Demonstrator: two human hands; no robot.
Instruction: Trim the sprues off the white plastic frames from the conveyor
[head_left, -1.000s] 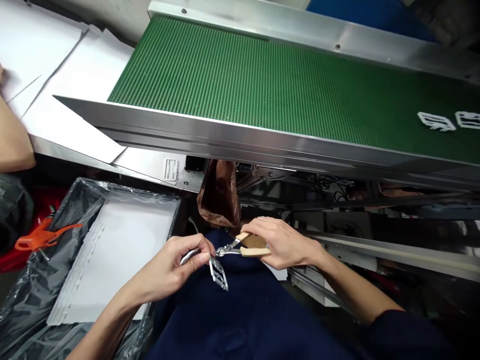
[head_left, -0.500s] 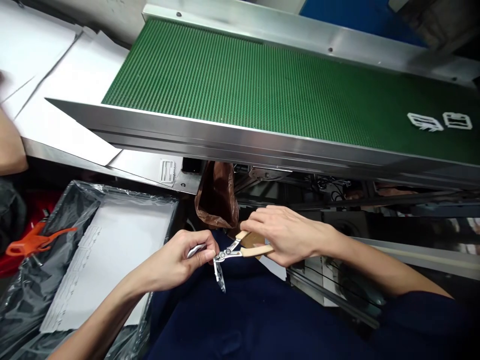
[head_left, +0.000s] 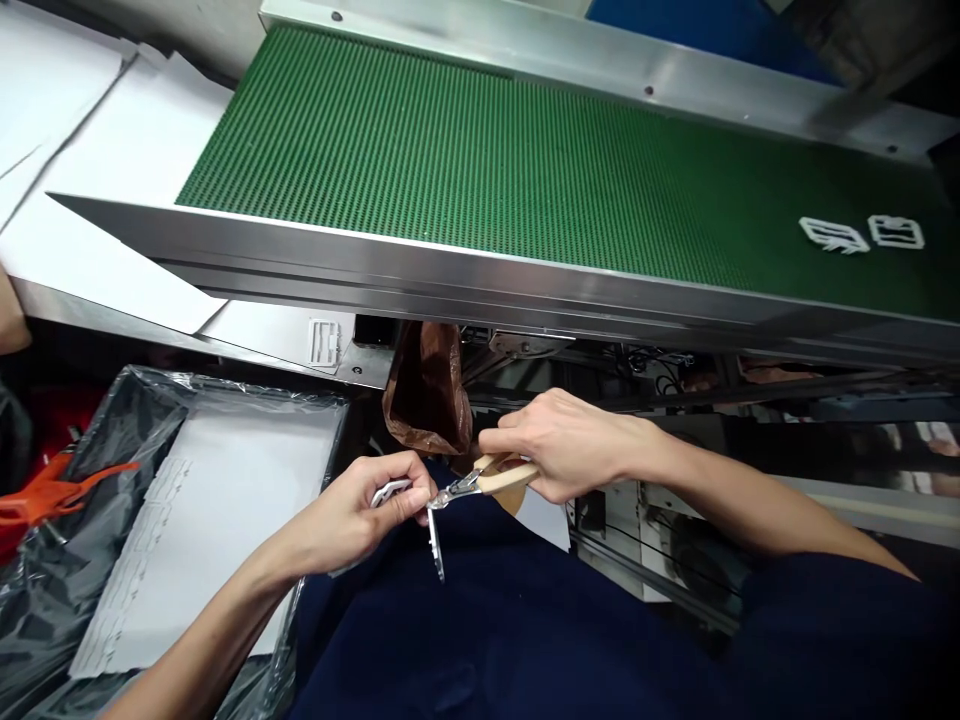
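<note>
Head: pliers (head_left: pixel 504 476) in right hand (head_left: pixel 570 446)

This is a factory workshop: a green conveyor belt (head_left: pixel 450 170) in a steel frame (head_left: pixel 450 270) carries small white parts (head_left: pixel 832 235), a plastic-lined tray (head_left: pixel 225 395) holds a white sheet (head_left: pixel 210 540), and pliers (head_left: pixel 495 478) sit below the belt, near exposed cables (head_left: pixel 652 365).
</note>
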